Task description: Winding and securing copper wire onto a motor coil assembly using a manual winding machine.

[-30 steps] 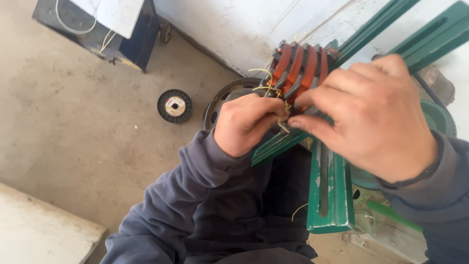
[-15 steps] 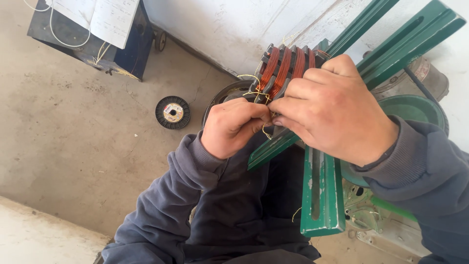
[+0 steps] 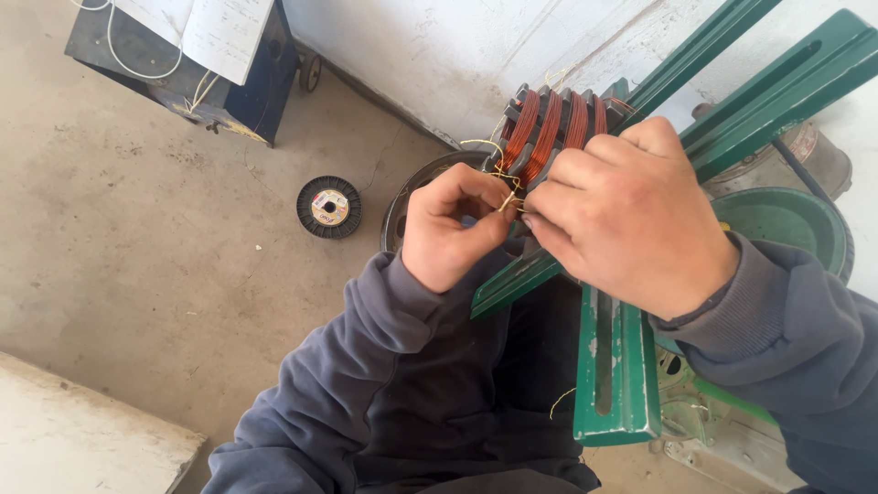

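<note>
Left hand (image 3: 450, 230) pinched shut on a thin yellowish wire strand (image 3: 506, 199); right hand (image 3: 631, 220) closed on the same strand from the other side, fingertips nearly meeting; strand short, tilted, running up-right toward the ribbed copper-wound coil former (image 3: 556, 128) just above; former's long axis lies left-right, seated on slotted green metal arms (image 3: 615, 366); black wire spool (image 3: 328, 207) flat on the concrete floor (image 3: 137, 265), well apart.

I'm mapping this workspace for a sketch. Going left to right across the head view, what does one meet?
Dark blue box with papers on top → black wire spool on the floor → left hand pinching a thin wire → right hand against the copper coils → round green wheel.
</note>
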